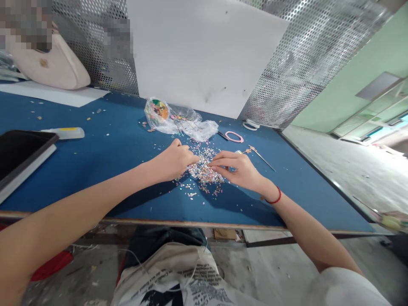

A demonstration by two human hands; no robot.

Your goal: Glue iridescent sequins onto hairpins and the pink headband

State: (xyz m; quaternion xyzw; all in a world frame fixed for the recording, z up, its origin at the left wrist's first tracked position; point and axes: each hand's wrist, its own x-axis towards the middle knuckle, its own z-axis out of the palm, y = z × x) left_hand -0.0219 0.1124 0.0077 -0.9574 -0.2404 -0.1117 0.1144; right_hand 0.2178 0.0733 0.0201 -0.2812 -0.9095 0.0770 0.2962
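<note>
A spread pile of tiny shiny rhinestones [205, 180] in mixed colours lies on the blue tabletop. At its left side my left hand [176, 160] is closed, fingers curled, its fingertips over the stones; what it holds, if anything, is hidden. From the right, my right hand [239, 169] reaches in with thumb and fingertips pinched together at the pile, and anything between them is too small to name. A red bracelet [276, 196] circles my right wrist. Just beyond that hand lie thin gold-coloured sticks [263, 158] with ornamental ends.
Behind the pile lies a crumpled clear plastic bag [204, 128] with small pieces in it. Pink-handled scissors [235, 137] and a white ring-shaped item [250, 124] lie to its right. On the left are a dark tablet-like device [24, 153], a clear bottle [68, 133] and a pale handbag [57, 61].
</note>
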